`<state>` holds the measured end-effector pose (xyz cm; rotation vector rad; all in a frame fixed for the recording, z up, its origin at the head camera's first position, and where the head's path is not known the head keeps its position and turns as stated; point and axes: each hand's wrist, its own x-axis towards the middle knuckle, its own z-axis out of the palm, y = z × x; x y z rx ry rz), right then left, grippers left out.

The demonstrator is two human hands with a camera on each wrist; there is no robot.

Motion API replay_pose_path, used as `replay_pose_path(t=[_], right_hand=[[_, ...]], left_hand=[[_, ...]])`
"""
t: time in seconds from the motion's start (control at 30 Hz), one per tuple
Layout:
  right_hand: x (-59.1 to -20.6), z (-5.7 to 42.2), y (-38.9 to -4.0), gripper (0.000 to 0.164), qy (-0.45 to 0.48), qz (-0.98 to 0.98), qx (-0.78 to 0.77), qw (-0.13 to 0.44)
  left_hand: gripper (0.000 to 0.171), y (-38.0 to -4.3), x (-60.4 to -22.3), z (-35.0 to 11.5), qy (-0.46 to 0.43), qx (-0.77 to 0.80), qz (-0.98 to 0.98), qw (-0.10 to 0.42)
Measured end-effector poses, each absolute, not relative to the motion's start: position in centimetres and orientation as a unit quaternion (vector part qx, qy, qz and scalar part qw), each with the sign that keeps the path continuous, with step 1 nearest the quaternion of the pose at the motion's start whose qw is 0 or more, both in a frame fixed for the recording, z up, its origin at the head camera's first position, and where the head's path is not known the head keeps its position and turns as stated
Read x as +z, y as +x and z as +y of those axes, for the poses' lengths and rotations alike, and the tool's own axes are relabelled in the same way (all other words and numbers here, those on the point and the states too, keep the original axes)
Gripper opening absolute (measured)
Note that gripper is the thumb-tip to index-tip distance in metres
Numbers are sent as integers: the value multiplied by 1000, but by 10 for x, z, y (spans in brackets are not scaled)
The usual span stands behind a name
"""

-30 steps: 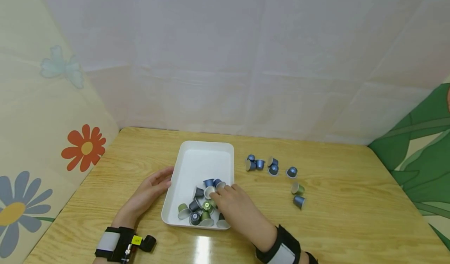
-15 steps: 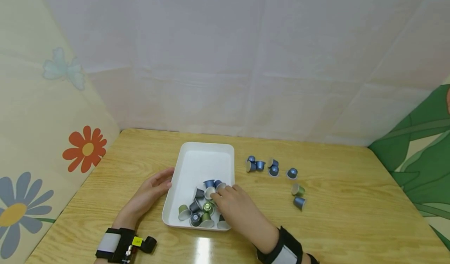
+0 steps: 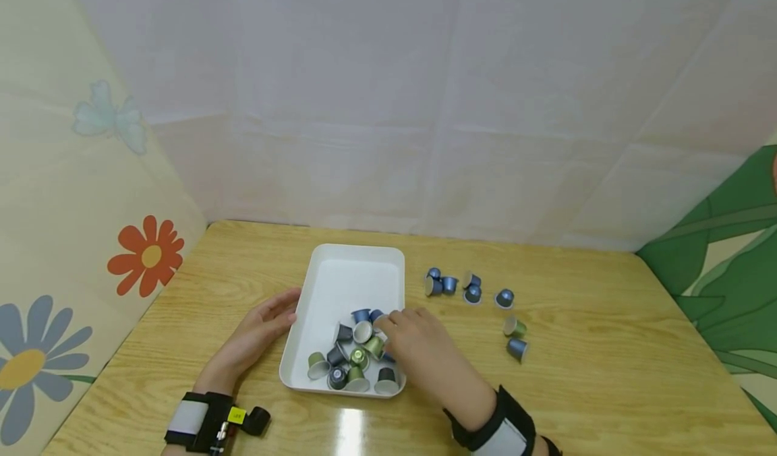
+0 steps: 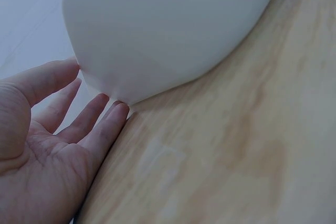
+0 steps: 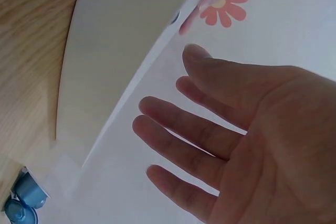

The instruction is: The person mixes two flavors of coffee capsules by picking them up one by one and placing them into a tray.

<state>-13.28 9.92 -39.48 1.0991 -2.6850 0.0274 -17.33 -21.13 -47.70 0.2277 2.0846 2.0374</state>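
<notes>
A white tray lies on the table, with blue, green and dark grey coffee capsules piled in its near half. My left hand is at the tray's left side; in the left wrist view its loosely bent fingertips touch the outer wall. Over the tray's right rim hovers my right hand, fingers spread and relaxed, holding nothing in the right wrist view. Nearest to it in the tray are a green capsule and a dark grey capsule. The hand partly covers another capsule there.
Right of the tray several blue capsules lie loose on the wooden table. A green capsule and a blue capsule lie nearer the front. A pale cloth wall closes off the table's back.
My right hand has drawn back to the right, out of the capsule pile, uncovering a green capsule and more of the dark grey one. The left hand stays at the tray's side.
</notes>
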Motion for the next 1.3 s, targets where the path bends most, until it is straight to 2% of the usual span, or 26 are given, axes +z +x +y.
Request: replay_pose_path(t=[0.3, 0.7, 0.97, 1.3], right_hand=[[-385, 108, -136, 36, 338, -937, 33, 87], [-372, 128, -139, 39, 273, -957, 68, 75], [-366, 142, -143, 38, 196, -978, 73, 5], [-362, 165, -150, 39, 152, -986, 71, -15]], left_hand=[[62, -173, -476, -211, 80, 690, 710, 112], [63, -173, -475, -211, 73, 689, 712, 111], [64, -173, -475, -211, 64, 681, 721, 114], [64, -173, -475, -211, 65, 683, 719, 113]])
